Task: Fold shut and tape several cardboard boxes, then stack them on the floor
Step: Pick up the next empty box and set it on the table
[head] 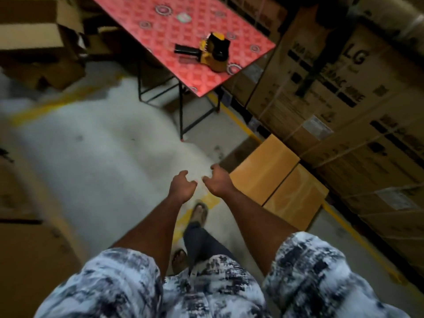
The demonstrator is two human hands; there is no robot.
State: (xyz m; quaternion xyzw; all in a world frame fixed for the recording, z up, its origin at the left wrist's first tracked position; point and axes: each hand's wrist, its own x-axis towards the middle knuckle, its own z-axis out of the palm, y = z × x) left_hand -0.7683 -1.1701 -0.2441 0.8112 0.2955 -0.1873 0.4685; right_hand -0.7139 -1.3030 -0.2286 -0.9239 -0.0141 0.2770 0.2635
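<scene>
Cardboard boxes (263, 171), two closed ones, are sitting side by side on the floor, on the near side of the red table (183, 26). The left hand (181, 187) and right hand (218, 180) are hanging empty, fingers loosely curled. Probably the person is going for another box: the open cartons (34, 42) are lying left of the table and the tape dispenser (211, 52) on it, so they should be steering wide of the table legs (181, 111).

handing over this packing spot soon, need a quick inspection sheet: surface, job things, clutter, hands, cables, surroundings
surface: red patterned table on black metal legs; grey floor with yellow lines
job's things: tape dispenser lies on the table near its corner; closed cardboard box on the floor at right, tape on its seam cannot be told
clutter: open cartons at far left, blurred
grippers: left hand and right hand held out over the floor, fingers loosely curled, holding nothing
cables: nothing seen
surroundings: large printed cartons stacked along the right
</scene>
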